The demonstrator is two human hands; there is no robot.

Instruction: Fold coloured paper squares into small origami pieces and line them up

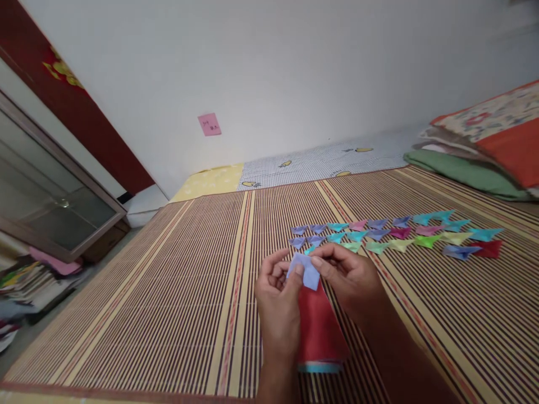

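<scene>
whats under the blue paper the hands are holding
Below the blue paper, red paper shows, with a light-blue sheet edging out underneath; the red paper's far end is covered.

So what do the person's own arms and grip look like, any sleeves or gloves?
The left grip and right grip are plain, ungloved human hands. The left wrist and right forearm are bare as far as they show. I can't make out any sleeves, watch, rings or markings.
</scene>
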